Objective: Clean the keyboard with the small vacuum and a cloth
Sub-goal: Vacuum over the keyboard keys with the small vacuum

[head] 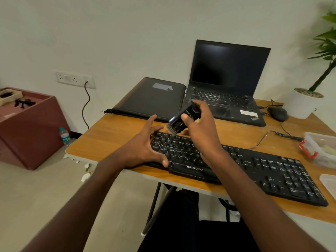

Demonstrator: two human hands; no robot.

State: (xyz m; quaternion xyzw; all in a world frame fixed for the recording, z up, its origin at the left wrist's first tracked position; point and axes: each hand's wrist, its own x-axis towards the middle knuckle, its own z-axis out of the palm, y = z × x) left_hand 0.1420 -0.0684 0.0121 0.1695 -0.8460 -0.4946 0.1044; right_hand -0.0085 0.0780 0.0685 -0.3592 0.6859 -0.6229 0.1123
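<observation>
The keyboard (pixel 236 166) lies along the near edge of the table (pixel 109 140). The right hand (pixel 201 128) grips the small vacuum (pixel 181 119) just above the left keys, brush end tilted down, presumably to sweep them. The left hand (pixel 143 146), fingers spread and holding nothing, rests at the keyboard's left end, apparently steadying it. A laptop (pixel 227 84) stands farther back.

dim, even indoor light | soft shadows | edges bowed (wide-angle) | slight blur

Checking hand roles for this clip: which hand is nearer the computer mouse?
Right. The right hand, gripping the small vacuum, is on the side towards the mouse; the left hand hovers open over the keyboard's opposite end.
</observation>
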